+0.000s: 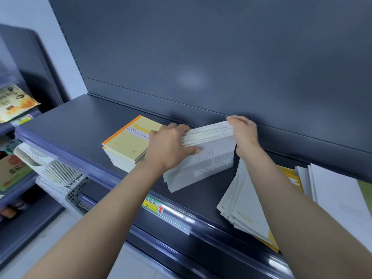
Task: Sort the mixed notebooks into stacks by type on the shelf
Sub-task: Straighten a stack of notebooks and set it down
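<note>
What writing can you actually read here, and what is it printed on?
"Gamb", the rest hidden by the left hand: yellow notebook.
"NOTEBOOK", upside down: grey notebook stack gripped by both hands, right hand.
"2" and a red arrow: shelf price tag; its other characters are blurred.

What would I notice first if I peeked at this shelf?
Two bare arms reach in, and the left hand and right hand squeeze a grey notebook stack mid-shelf. Left of it sits a tidy yellow notebook stack; at the right, a messy fanned pile waits.
</note>
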Tool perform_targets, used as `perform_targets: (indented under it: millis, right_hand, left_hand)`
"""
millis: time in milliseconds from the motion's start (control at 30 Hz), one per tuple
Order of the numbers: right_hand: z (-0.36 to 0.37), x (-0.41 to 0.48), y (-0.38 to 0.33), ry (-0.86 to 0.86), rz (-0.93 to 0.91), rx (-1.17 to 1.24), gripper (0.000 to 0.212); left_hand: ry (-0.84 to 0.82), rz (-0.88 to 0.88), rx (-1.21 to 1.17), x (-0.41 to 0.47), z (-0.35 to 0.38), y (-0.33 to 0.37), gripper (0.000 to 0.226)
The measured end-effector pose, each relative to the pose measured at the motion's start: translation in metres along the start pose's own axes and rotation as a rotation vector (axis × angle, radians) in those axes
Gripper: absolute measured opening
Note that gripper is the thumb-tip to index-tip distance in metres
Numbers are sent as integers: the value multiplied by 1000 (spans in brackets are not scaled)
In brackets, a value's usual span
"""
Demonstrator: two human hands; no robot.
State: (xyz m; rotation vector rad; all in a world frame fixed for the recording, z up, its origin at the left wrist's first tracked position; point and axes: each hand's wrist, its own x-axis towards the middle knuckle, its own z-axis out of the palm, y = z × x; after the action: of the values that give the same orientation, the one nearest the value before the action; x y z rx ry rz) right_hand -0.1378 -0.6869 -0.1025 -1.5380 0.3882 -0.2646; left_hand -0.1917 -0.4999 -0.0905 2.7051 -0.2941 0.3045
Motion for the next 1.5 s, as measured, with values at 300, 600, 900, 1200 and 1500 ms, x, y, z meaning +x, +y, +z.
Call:
perform_targets:
  millis: [300, 600, 900, 1200, 1500]
  right_hand:
    - [4, 1, 6, -32, 72, 59, 12]
    - [1, 3, 3, 45, 89, 153, 17]
    - [0, 4, 15, -16, 6, 102, 17]
    - [3, 2, 13, 48, 76, 116, 15]
    - [1, -1, 11, 87, 52, 112, 16]
  left_hand:
    - [446, -444, -714, -1, 26, 7, 7]
    - [580, -275, -742, 1, 31, 15, 17]
    - [325, -313, -690, 4, 28, -3, 26]
    - [333, -114, 47, -1, 29, -10, 38]
    - [-131, 205, 513, 23, 23, 39, 69]
